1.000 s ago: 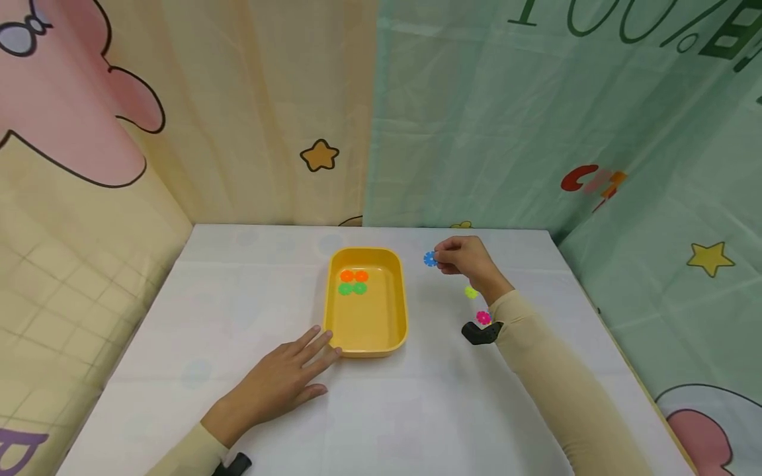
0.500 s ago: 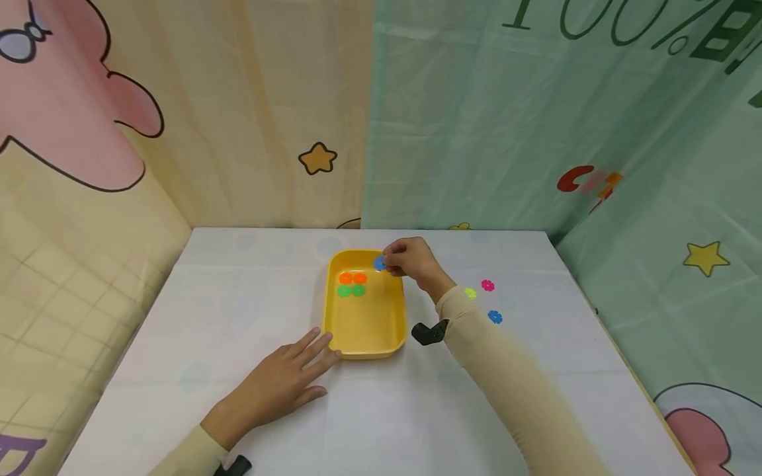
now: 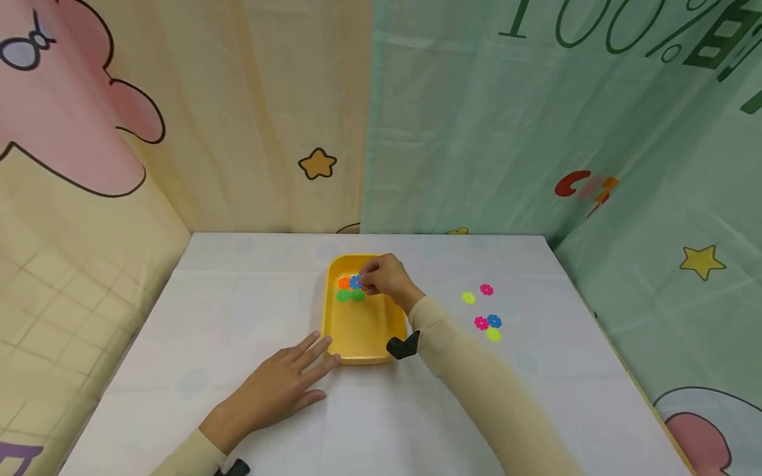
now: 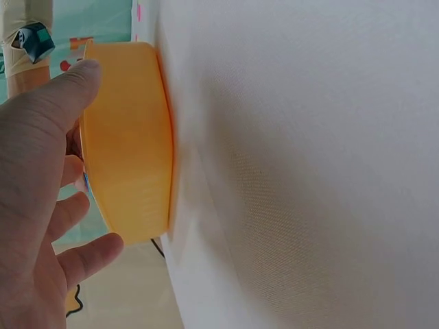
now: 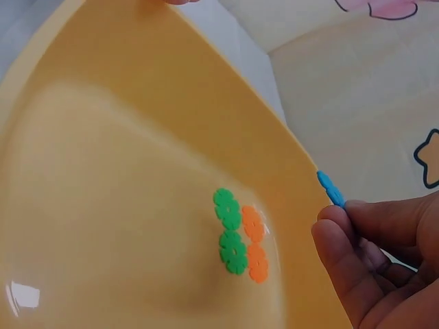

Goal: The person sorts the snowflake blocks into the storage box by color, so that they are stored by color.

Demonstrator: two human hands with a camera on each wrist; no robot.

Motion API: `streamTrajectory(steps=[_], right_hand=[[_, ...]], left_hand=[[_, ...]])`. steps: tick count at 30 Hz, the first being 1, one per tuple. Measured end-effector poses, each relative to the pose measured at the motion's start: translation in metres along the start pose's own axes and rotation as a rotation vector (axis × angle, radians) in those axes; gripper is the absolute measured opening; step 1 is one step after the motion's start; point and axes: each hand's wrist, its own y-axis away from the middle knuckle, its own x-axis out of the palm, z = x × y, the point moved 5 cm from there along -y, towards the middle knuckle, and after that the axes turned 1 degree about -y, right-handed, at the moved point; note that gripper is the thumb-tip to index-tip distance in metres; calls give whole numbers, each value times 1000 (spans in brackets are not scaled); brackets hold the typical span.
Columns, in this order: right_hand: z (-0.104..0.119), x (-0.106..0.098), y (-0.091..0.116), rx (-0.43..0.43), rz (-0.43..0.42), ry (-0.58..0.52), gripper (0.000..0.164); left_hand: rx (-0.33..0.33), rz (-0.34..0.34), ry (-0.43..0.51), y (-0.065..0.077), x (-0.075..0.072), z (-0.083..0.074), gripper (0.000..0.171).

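My right hand point(image 3: 389, 281) pinches a blue flower-shaped plastic disc point(image 5: 330, 189) between thumb and fingertips, over the far part of a yellow tray point(image 3: 366, 340). Inside the tray, two green discs point(image 5: 231, 233) lie beside two orange discs point(image 5: 255, 243), all flower-shaped; in the head view the blue disc overlaps one orange disc. My left hand point(image 3: 276, 387) has its fingers spread, fingertips at the tray's near left corner. In the left wrist view, the left thumb point(image 4: 79, 79) lies over the tray's rim.
Right of the tray on the white table point(image 3: 238, 297) lie more discs: pink point(image 3: 487, 289) and yellow point(image 3: 469, 298) ones farther back, then a pink point(image 3: 481, 323), a blue point(image 3: 495, 320) and a yellow one point(image 3: 493, 334) grouped closer. Printed curtains point(image 3: 250, 132) stand behind the table.
The right hand has carried the blue disc leftward from the table's right side to above the tray, uncovering the loose discs there. The left hand has stayed at the tray corner.
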Motion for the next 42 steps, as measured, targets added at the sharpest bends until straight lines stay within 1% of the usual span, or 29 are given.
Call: streamTrajectory(steps=[4,11,14,18,24,31,36,40,42], right_hand=[[-3,8,-2,20,1,-1,7],[-10,21,-6,71,16,0,6],[-13,25,-7,95,41,-13,6],[-19,28,-9,124,60,-4,4],[-28,33,-12,178,52,67,7],[-37,41,-12,237,33,76,5],[-37,45,-12,226,11,127,4],[-37,45,-12,209,12,158,5],[-36,45,-12,207,11,175,6]], left_hand=[[-4,18,9,0,0,0,62],[11,-11,18,0,0,-1,60],[7,-4,27,-1,0,-1,61],[-3,17,35,0,1,-1,62],[-5,27,26,0,1,-1,62],[-11,52,39,0,1,-1,60],[-13,47,36,0,0,-1,61],[-11,38,28,-1,1,-1,62],[-14,44,28,-1,1,-1,62]])
